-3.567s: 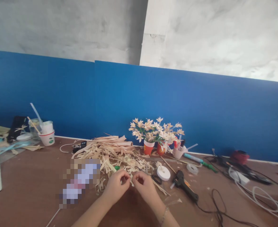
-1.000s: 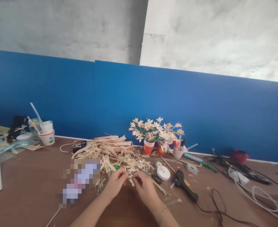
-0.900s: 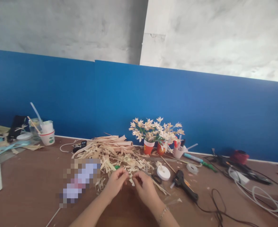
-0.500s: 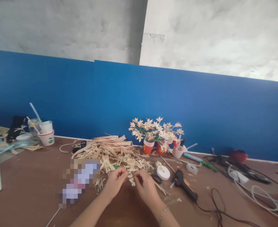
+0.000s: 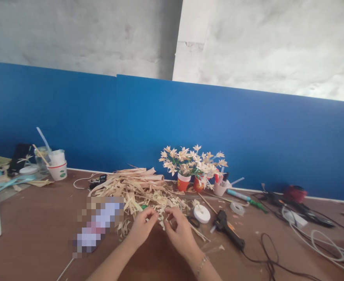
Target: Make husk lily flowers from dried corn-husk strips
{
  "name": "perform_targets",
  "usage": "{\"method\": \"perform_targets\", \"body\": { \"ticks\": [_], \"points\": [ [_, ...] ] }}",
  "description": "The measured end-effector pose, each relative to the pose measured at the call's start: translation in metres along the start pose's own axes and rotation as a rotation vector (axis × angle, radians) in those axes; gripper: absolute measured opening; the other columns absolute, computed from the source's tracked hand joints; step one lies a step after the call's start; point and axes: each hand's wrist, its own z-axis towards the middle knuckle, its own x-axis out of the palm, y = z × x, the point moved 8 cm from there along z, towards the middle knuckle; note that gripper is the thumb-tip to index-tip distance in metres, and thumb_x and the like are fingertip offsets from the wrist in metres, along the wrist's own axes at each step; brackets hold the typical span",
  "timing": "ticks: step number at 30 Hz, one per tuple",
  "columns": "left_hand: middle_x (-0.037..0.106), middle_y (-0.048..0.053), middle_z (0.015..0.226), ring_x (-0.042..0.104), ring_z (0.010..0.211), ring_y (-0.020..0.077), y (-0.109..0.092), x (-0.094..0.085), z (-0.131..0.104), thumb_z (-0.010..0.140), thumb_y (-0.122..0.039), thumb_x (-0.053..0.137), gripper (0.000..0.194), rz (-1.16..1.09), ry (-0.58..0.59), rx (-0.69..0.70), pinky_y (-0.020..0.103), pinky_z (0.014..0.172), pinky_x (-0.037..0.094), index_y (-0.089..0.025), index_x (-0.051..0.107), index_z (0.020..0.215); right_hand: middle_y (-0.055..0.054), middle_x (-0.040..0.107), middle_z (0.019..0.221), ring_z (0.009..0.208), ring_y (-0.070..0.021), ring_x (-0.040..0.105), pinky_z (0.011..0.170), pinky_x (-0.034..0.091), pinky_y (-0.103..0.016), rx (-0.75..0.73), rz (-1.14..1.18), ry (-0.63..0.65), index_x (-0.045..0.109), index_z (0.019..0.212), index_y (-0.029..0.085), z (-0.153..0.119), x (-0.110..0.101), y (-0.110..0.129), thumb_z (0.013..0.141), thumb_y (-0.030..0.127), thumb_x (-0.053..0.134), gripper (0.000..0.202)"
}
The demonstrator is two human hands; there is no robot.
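My left hand [image 5: 145, 225] is closed in a pinch at the front of a heap of dried husk strips [image 5: 142, 181]; whatever lies between its fingertips is too small to make out. Just to its right, my right hand [image 5: 179, 230] has its thumb and forefinger apart, with nothing visible in them. Small pale husk pieces [image 5: 161, 223] show in the gap between the hands. Behind them, husk flowers [image 5: 193, 158] on green stems stand in red paper cups [image 5: 184, 182]. Black scissors [image 5: 193, 221], partly hidden, lie beside my right hand.
A black glue gun [image 5: 229, 232] with its cord lies to the right, near a white round spool [image 5: 202, 214] and a tape roll [image 5: 237, 208]. Cables [image 5: 321, 242] spread at far right. A paper bowl [image 5: 57, 171] stands back left. A blue partition [image 5: 131, 125] borders the table.
My right hand's forefinger has lifted away from the thumb, widening the gap between them. My left hand stays pinched in nearly the same place.
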Motion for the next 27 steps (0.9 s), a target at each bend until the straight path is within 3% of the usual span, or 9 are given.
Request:
{"method": "perform_targets", "body": {
  "ticks": [4, 8, 13, 24, 27],
  "points": [
    [0.047, -0.002, 0.062, 0.043, 0.063, 0.0135, -0.001, 0.003, -0.001, 0.077, -0.037, 0.046, 0.026, 0.002, 0.017, 0.013, 0.024, 0.063, 0.036, -0.019, 0.047, 0.059, -0.006, 0.062, 0.093, 0.085, -0.0178, 0.058, 0.076, 0.045, -0.027, -0.066, 0.055, 0.043, 0.061, 0.1, 0.019, 0.0, 0.002, 0.012, 0.073, 0.009, 0.049, 0.031],
    [0.047, -0.002, 0.063, 0.044, 0.065, 0.0143, -0.003, 0.006, -0.002, 0.077, -0.036, 0.046, 0.026, 0.017, 0.037, 0.023, 0.025, 0.065, 0.037, -0.018, 0.047, 0.058, -0.005, 0.061, 0.084, 0.081, -0.0162, 0.056, 0.074, 0.044, -0.025, -0.091, 0.064, 0.07, 0.063, 0.083, 0.018, -0.001, 0.005, 0.018, 0.075, 0.007, 0.047, 0.021],
    [0.046, -0.002, 0.063, 0.045, 0.065, 0.0146, -0.005, 0.007, -0.003, 0.078, -0.033, 0.047, 0.025, 0.027, 0.047, 0.04, 0.025, 0.065, 0.038, -0.018, 0.047, 0.058, -0.002, 0.058, 0.075, 0.073, -0.0147, 0.053, 0.067, 0.041, -0.023, -0.062, -0.03, 0.055, 0.058, 0.071, 0.018, -0.001, 0.005, 0.013, 0.074, 0.008, 0.048, 0.014],
    [0.051, 0.0, 0.067, 0.048, 0.068, 0.0154, -0.01, 0.003, -0.004, 0.077, -0.033, 0.049, 0.024, -0.044, -0.003, 0.063, 0.025, 0.067, 0.041, -0.018, 0.048, 0.057, -0.001, 0.056, 0.071, 0.067, -0.0136, 0.05, 0.062, 0.038, -0.022, -0.05, -0.064, 0.011, 0.054, 0.067, 0.018, -0.001, 0.003, 0.008, 0.069, 0.009, 0.046, 0.013],
    [0.051, -0.001, 0.066, 0.048, 0.066, 0.0145, -0.003, -0.007, -0.001, 0.076, -0.036, 0.05, 0.027, -0.078, -0.072, 0.022, 0.024, 0.064, 0.04, -0.018, 0.047, 0.056, 0.0, 0.056, 0.068, 0.062, -0.013, 0.049, 0.058, 0.037, -0.021, 0.004, -0.037, -0.024, 0.054, 0.067, 0.018, 0.001, -0.003, -0.002, 0.068, 0.01, 0.046, 0.011]
  ]
}}
